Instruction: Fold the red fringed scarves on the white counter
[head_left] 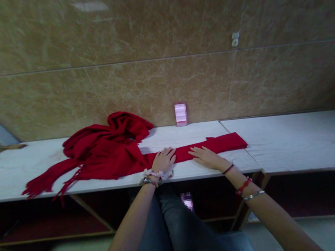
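Note:
A red fringed scarf (106,152) lies on the white table (22,169). Its left part is bunched in a heap with tassels trailing toward the front edge. Its right part is folded into a long flat strip (219,143) that runs to the right. My left hand (163,160) rests flat on the strip near the heap, fingers stretched out. My right hand (205,156) lies flat on the strip a little to the right, fingers also spread. Beaded bracelets circle my left wrist; red cords and a metal bangle circle my right.
A small pink-and-white card (181,114) stands against the brown marble wall (156,40) behind the scarf. A second white tabletop (304,136) adjoins on the right. Dark shelves run beneath the tables. My knees in dark jeans (181,230) are below the edge.

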{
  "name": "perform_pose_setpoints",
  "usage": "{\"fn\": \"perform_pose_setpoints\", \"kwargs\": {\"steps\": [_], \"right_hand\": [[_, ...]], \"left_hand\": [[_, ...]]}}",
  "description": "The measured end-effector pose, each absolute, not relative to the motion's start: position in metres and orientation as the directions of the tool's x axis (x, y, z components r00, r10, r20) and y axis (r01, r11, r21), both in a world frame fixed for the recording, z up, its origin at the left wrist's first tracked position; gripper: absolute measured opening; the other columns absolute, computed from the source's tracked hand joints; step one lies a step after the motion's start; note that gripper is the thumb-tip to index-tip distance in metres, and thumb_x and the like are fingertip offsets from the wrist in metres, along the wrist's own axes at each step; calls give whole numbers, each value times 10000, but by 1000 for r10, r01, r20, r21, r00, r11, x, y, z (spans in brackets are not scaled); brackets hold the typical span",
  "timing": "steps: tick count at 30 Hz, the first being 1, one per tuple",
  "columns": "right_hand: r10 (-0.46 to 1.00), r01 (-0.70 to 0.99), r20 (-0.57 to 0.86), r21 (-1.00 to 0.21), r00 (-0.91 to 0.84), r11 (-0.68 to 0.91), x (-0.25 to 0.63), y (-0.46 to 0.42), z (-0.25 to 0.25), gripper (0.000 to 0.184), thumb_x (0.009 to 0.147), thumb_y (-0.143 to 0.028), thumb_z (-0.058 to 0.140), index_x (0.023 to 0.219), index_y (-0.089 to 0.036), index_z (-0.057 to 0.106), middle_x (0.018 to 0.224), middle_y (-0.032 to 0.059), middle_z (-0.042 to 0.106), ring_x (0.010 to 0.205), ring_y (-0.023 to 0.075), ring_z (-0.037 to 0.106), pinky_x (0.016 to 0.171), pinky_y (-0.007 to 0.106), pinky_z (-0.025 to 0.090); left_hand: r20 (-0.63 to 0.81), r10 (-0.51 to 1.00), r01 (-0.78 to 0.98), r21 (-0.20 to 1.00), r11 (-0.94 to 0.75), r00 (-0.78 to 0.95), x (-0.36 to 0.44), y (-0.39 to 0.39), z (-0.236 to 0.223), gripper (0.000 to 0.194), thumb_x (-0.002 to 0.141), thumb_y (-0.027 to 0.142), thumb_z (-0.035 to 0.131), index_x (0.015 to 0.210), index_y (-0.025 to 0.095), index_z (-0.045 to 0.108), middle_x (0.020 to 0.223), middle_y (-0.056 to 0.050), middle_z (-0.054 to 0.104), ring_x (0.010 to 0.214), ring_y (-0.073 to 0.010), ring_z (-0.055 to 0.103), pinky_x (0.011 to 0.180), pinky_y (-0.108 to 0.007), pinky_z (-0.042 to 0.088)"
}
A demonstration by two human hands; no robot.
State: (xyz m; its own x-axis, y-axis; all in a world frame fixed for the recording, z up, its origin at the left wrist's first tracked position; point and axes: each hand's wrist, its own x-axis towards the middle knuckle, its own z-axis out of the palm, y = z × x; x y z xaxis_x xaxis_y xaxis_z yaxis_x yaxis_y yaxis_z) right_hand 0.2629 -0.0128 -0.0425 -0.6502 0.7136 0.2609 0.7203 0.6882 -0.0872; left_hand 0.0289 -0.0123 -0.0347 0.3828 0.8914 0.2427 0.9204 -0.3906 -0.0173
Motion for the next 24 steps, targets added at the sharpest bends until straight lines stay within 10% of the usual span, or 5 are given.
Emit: {"fn": "perform_pose_setpoints", "kwargs": {"steps": [9,15,24], "right_hand": [[637,675,437,-88,-635,733,259,-13,-41,350,841,-199,445,1167,-135,555,1229,113,540,1188,196,433,1020,392,311],[655,685,262,31,-708,728,248,-15,-21,304,845,-227,458,1102,-127,586,1109,119,613,1035,196,549,863,310,434],[620,619,37,132,-784,775,231,-11,4,212,795,-186,498,960,-117,612,952,120,643,891,203,586,735,286,437]], "left_hand": [[-17,898,898,28,-440,440,33,8,-9,446,856,281,381,1298,219,377,1393,-90,341,1279,-244,297,1004,-489,268],[-53,820,819,111,-562,570,52,41,7,422,806,264,469,1210,141,487,1220,-105,538,1109,-172,497,932,-245,352],[-124,897,845,411,-343,424,58,63,12,218,612,356,669,739,179,653,669,20,643,731,-152,550,626,-206,387]]}}
